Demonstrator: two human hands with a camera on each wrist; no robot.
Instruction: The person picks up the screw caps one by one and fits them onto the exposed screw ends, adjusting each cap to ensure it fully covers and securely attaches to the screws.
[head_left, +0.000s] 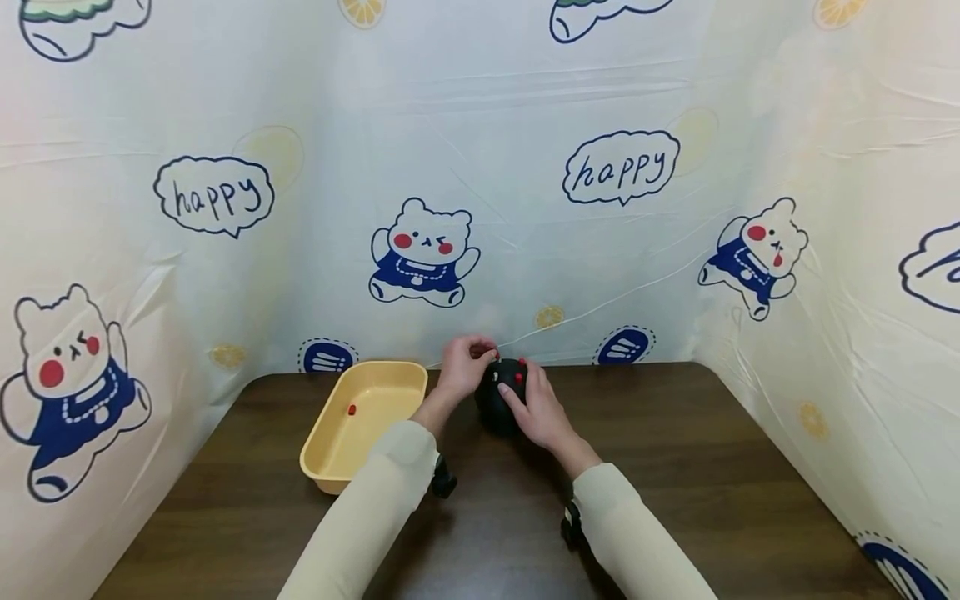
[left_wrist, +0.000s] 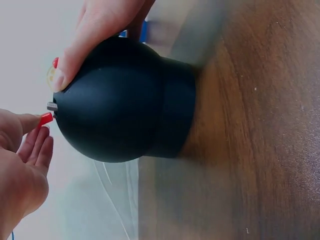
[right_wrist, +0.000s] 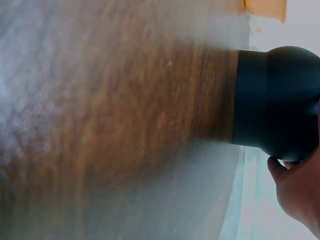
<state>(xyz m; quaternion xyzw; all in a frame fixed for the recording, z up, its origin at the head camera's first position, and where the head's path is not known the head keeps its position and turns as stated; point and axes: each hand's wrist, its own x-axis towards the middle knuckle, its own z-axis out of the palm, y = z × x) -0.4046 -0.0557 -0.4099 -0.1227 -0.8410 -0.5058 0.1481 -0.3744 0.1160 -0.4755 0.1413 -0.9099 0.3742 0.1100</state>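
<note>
A black, round-topped stand (head_left: 495, 412) with a narrower base stands on the table near its back edge. My right hand (head_left: 546, 412) grips its dome from the right, thumb on the near side. With thumb and index finger, my left hand (head_left: 461, 367) pinches a small red cap (left_wrist: 46, 118) at the top of the dome. Right beside that cap, a bare threaded metal stud (left_wrist: 52, 106) sticks out of the dome. More red caps (head_left: 519, 378) show on top by my right fingers. In the right wrist view, much of the right hand (right_wrist: 300, 192) is out of frame.
A yellow tray (head_left: 318, 454) stands left of the stand, partly covered by my left forearm. One small red piece (head_left: 352, 409) lies inside it. Behind the brown table (head_left: 675, 500) hangs a printed white curtain (head_left: 510, 275).
</note>
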